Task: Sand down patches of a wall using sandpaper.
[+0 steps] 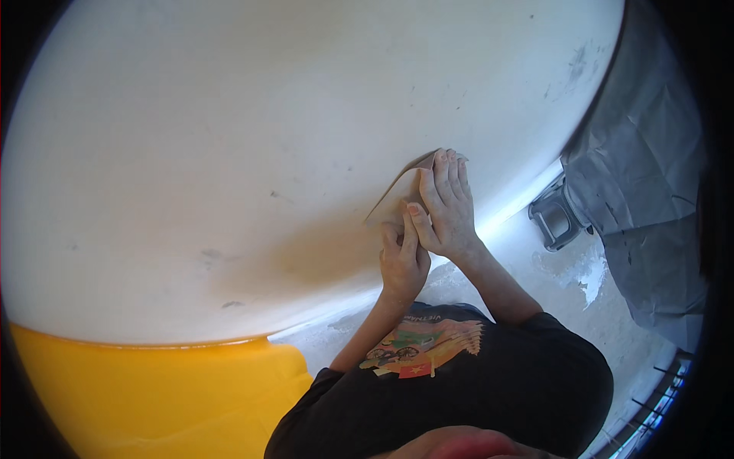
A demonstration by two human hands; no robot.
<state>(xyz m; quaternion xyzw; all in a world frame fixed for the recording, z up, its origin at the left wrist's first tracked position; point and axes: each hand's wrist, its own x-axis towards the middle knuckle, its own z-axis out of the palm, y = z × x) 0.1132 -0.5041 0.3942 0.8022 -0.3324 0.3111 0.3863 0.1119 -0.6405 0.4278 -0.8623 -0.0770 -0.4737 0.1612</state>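
A large white curved panel (229, 143) with dark smudges and a tan patch fills the view before me. My right hand (450, 201) lies flat against it, fingers together over a thin, curled brownish sheet (421, 162) that looks like sandpaper. The sheet's left edge lifts in a curve, and a corner shows past the fingertips. My left hand (404, 258) is just below and to the left, its index finger extended beside my right thumb and the others curled. Whether it grips the sheet's lower part cannot be told. Pale dust covers both hands.
Yellow sheeting or a yellow panel (172, 396) borders the white surface at the lower left. Grey creased sheeting (648, 229) hangs at the right, beside a grey plastic object with a handle-like frame (553, 221). Pale, stained floor (573, 287) shows below, and dark bars stand at the lower right.
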